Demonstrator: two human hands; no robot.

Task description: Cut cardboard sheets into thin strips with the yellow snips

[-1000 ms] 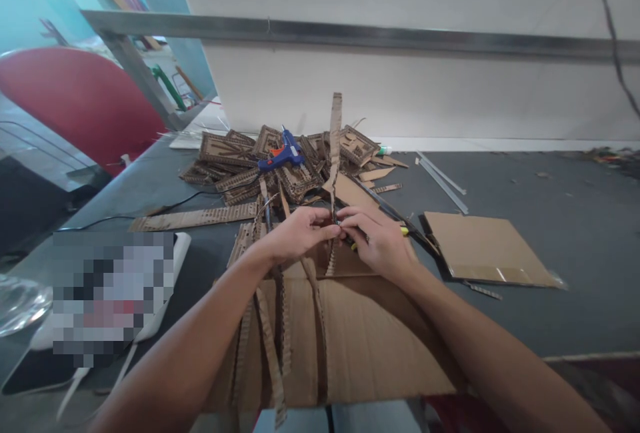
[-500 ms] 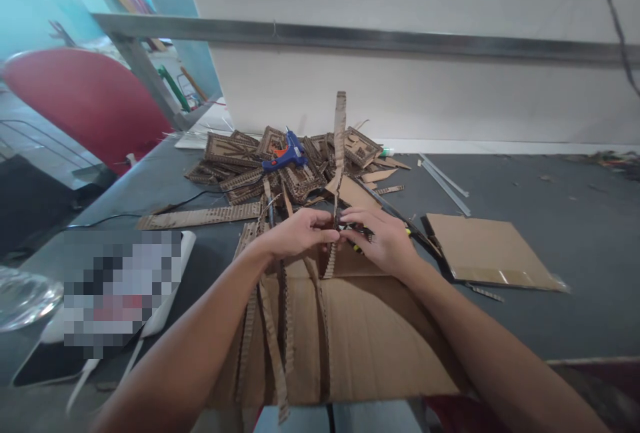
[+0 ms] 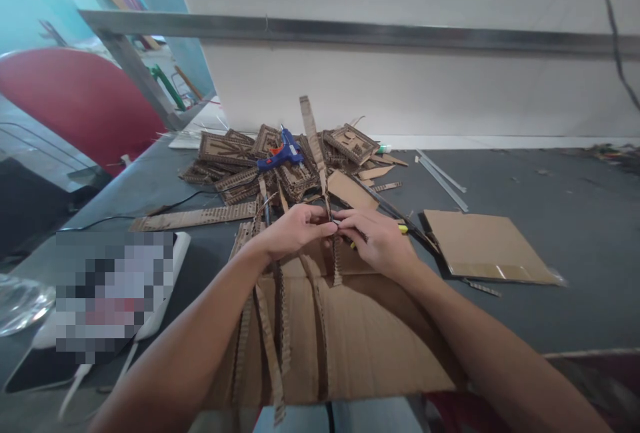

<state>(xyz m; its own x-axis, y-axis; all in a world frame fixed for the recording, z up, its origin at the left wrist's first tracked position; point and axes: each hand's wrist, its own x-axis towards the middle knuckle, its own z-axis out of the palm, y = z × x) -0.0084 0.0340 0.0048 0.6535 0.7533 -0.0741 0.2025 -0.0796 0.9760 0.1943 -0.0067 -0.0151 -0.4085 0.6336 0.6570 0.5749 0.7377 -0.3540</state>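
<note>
A narrow corrugated cardboard strip rises between my hands, tilted to the left, and its lower end hangs below my fingers. My left hand pinches it from the left. From the right, my right hand closes its fingers on the same strip, fingertips meeting my left ones. Part of a yellow tool shows behind my right hand; the rest is hidden. Beneath both hands lies a large cardboard sheet, with several loose strips on its left side.
Behind the hands is a pile of cardboard pieces with a blue glue gun on top. A covered cardboard panel lies right. At left are a phone-like device, cables and a clear plastic item.
The strip's upper end has tipped to the left, and its lower end has swung slightly right. Both hands stay closed on it. The whole view has shifted a little.
</note>
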